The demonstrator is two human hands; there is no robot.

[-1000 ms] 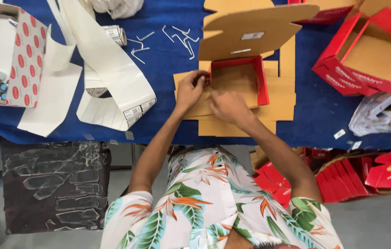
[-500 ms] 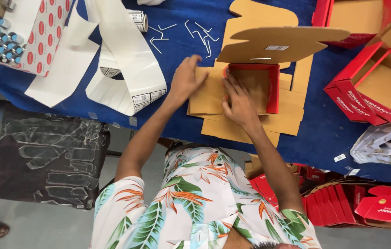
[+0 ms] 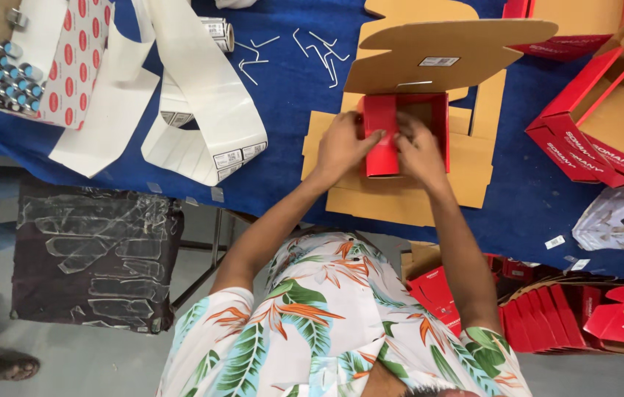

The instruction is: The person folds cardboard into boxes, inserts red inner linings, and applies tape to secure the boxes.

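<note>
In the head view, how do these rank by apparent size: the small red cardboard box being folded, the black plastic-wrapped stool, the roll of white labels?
1. Black plastic-wrapped stool, though it sits lower, so nearness is unsure.
2. Small red cardboard box, between left hand and right hand.
3. Roll of white labels, partly cut off.

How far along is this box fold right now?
Done: assembled red boxes stand at the table's right. In hand: left hand and right hand press a side flap of the red box, lid up and open. Left: that lid to close, and flat blanks lying underneath.
</note>
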